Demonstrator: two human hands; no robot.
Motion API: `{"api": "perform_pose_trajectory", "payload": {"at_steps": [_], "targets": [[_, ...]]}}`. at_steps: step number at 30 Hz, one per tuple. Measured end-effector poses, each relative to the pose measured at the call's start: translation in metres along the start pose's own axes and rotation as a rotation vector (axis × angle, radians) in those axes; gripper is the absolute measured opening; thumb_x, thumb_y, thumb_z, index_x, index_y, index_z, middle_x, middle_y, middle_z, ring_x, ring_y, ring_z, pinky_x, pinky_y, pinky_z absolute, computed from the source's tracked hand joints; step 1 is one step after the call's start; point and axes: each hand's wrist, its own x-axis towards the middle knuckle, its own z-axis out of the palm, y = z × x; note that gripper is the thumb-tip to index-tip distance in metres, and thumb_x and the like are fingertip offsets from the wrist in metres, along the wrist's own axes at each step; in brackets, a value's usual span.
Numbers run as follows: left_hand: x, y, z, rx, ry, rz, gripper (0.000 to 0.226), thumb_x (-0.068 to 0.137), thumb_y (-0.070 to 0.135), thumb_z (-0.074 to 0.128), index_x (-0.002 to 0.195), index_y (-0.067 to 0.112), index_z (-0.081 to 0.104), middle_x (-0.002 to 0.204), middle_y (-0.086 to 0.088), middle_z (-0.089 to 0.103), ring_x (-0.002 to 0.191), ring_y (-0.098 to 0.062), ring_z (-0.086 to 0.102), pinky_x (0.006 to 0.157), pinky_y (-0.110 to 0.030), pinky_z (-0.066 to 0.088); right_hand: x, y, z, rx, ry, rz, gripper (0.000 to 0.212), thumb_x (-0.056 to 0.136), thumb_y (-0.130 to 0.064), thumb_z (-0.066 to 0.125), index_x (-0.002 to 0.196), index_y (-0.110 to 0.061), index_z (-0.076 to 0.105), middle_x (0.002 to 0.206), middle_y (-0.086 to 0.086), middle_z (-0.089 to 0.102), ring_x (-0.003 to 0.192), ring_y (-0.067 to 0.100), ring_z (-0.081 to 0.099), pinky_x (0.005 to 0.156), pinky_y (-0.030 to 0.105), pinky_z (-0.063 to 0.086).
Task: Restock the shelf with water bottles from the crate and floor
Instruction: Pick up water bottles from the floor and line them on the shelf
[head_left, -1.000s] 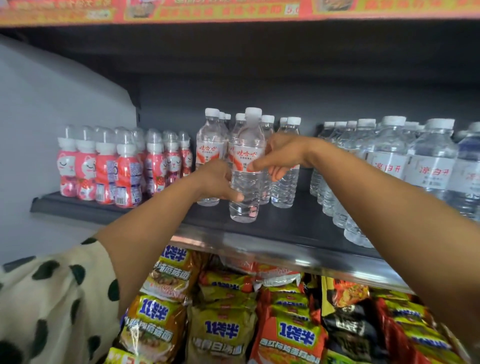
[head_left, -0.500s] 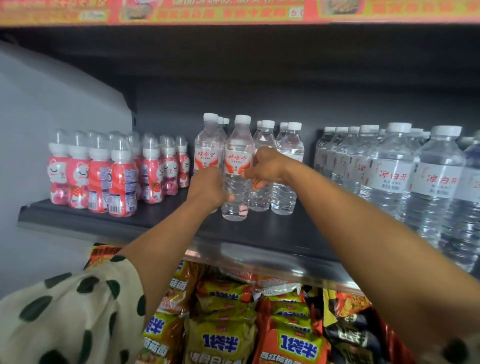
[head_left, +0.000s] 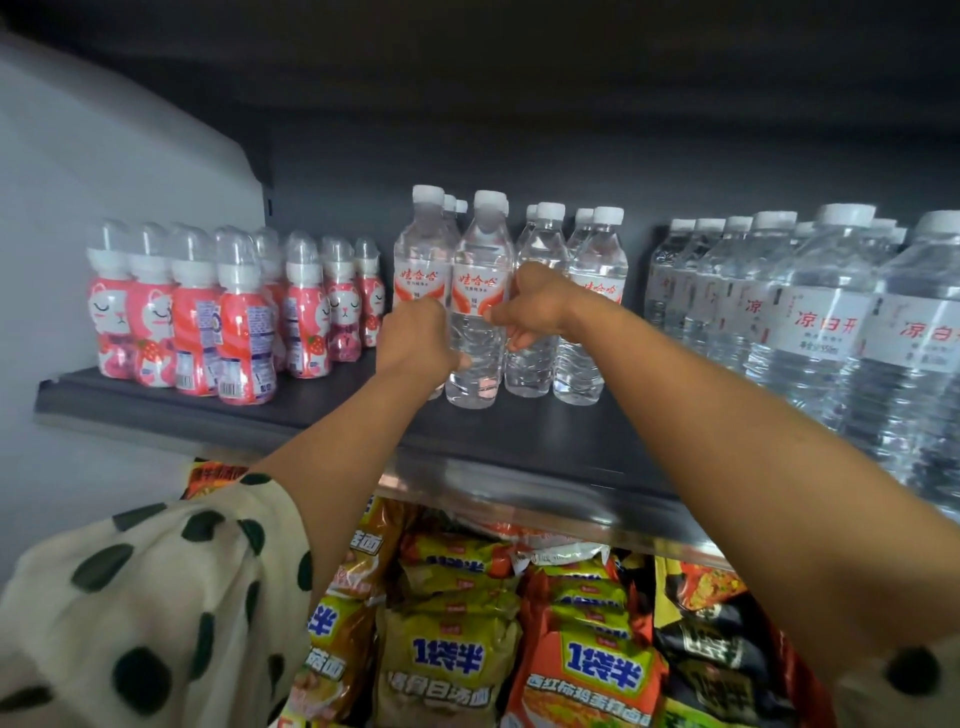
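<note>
A clear water bottle with a white cap and red-and-white label stands upright on the dark shelf, in front of a row of like bottles. My left hand grips its lower left side. My right hand grips its right side at the label. Both arms reach up from below. The crate and the floor are out of view.
Pink cat-faced drink bottles fill the shelf's left part. Larger water bottles crowd the right. Bare shelf lies in front of the held bottle. Snack packets fill the tier below. A grey wall panel closes the left end.
Both hands have pushed the bottle further back on the shelf, up against the row of like bottles. The camera has moved closer and tilted down.
</note>
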Motion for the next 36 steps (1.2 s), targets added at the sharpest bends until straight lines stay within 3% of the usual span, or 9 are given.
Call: {"api": "perform_pose_trajectory", "payload": {"at_steps": [4, 8, 11, 15, 18, 25, 31, 36], "targets": [[-0.001, -0.001, -0.001, -0.013, -0.006, 0.001, 0.037, 0.072, 0.025, 0.084, 0.068, 0.01, 0.051, 0.076, -0.006, 0.057, 0.084, -0.028, 0.065, 0.066, -0.032, 0.047, -0.002, 0.001, 0.002, -0.059, 0.016, 0.011, 0.023, 0.092, -0.017, 0.063, 0.106, 0.001, 0.06, 0.091, 0.017, 0.066, 0.081, 0.028, 0.069, 0.077, 0.036, 0.059], [-0.005, -0.003, -0.005, -0.005, -0.021, 0.032, 0.036, 0.075, 0.025, 0.082, 0.07, 0.011, 0.05, 0.077, -0.006, 0.057, 0.084, -0.028, 0.065, 0.066, -0.032, 0.046, -0.011, 0.001, 0.003, -0.178, 0.036, -0.026, 0.022, 0.091, -0.02, 0.064, 0.107, -0.006, 0.062, 0.103, 0.012, 0.067, 0.086, 0.025, 0.068, 0.081, 0.037, 0.057], [-0.013, -0.003, -0.014, 0.029, -0.028, 0.079, 0.026, 0.078, 0.023, 0.078, 0.084, 0.008, 0.058, 0.085, -0.009, 0.062, 0.088, -0.03, 0.064, 0.069, -0.032, 0.047, -0.025, 0.0, 0.002, -0.298, 0.099, -0.076, 0.03, 0.088, -0.02, 0.065, 0.117, -0.012, 0.06, 0.117, 0.005, 0.063, 0.095, 0.019, 0.06, 0.08, 0.029, 0.047], [-0.032, 0.001, -0.029, 0.079, -0.045, 0.151, 0.028, 0.08, 0.013, 0.072, 0.105, 0.005, 0.062, 0.099, -0.01, 0.063, 0.094, -0.031, 0.062, 0.072, -0.036, 0.049, -0.06, -0.002, 0.005, -0.517, 0.124, -0.076, 0.041, 0.088, -0.022, 0.064, 0.124, -0.008, 0.051, 0.122, 0.012, 0.059, 0.111, 0.03, 0.056, 0.083, 0.031, 0.042], [-0.054, 0.009, -0.038, 0.077, -0.081, 0.195, 0.025, 0.079, 0.008, 0.068, 0.103, 0.006, 0.063, 0.096, -0.01, 0.061, 0.093, -0.031, 0.061, 0.073, -0.039, 0.052, -0.097, -0.005, 0.007, -0.591, 0.13, -0.095, 0.049, 0.089, -0.018, 0.062, 0.132, -0.005, 0.044, 0.127, 0.015, 0.055, 0.115, 0.033, 0.053, 0.087, 0.033, 0.042], [-0.121, 0.037, -0.055, -0.018, -0.151, 0.272, 0.034, 0.079, 0.006, 0.068, 0.112, 0.005, 0.063, 0.111, -0.012, 0.063, 0.1, -0.029, 0.06, 0.086, -0.042, 0.052, -0.178, -0.008, 0.012, -0.683, 0.183, -0.141, 0.038, 0.085, -0.014, 0.06, 0.121, -0.004, 0.05, 0.116, 0.015, 0.058, 0.106, 0.031, 0.055, 0.083, 0.041, 0.049], [-0.186, 0.05, -0.051, -0.025, -0.242, 0.278, 0.036, 0.075, 0.016, 0.074, 0.108, 0.01, 0.063, 0.105, -0.011, 0.064, 0.098, -0.031, 0.062, 0.086, -0.043, 0.053, -0.245, 0.015, 0.03, -0.694, 0.146, -0.169, 0.04, 0.086, -0.028, 0.063, 0.119, -0.008, 0.05, 0.119, 0.013, 0.056, 0.107, 0.033, 0.056, 0.083, 0.042, 0.05], [-0.251, 0.055, -0.024, 0.042, -0.321, 0.241, 0.031, 0.074, 0.024, 0.074, 0.102, 0.014, 0.067, 0.104, -0.01, 0.068, 0.099, -0.033, 0.063, 0.083, -0.041, 0.053, -0.291, 0.049, 0.059, -0.658, 0.072, -0.177, 0.041, 0.082, -0.015, 0.059, 0.121, -0.007, 0.049, 0.123, 0.015, 0.053, 0.114, 0.034, 0.052, 0.086, 0.039, 0.046]]}}
